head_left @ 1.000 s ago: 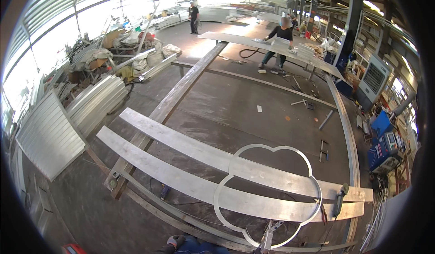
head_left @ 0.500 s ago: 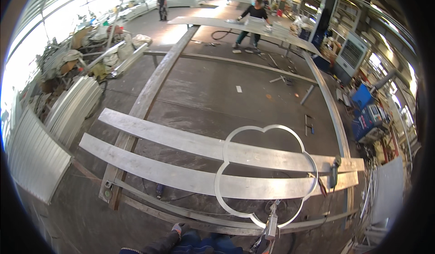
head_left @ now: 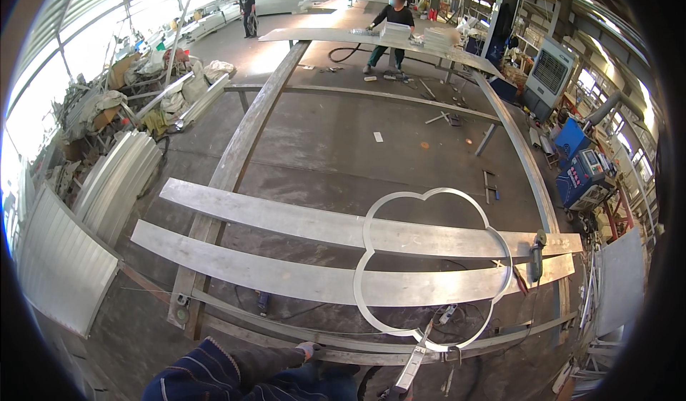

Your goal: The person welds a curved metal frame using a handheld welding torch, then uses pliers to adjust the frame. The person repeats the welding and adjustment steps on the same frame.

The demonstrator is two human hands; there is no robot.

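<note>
Silver metal: flower-shaped ring (head_left: 357, 286) across the right half of the far strip (head_left: 307, 224) and near strip (head_left: 250, 267), jutting past the near strip's front edge. Could, judging by that overhang, slide or tip off after a bump from the pale tool (head_left: 411, 369) at its lower rim. Also at risk: grinder (head_left: 537, 261) near both strips' right ends, likely to drop after a jolt to those apparently unclamped ends. Left hand (head_left: 309, 348) by the front bar's (head_left: 379, 359) near edge; impossible to say whether loose, clenched or even touching. Right hand out of sight, grip therefore unknown. Pale tool cut off at the bottom; contact with ring hard to make out.
</note>
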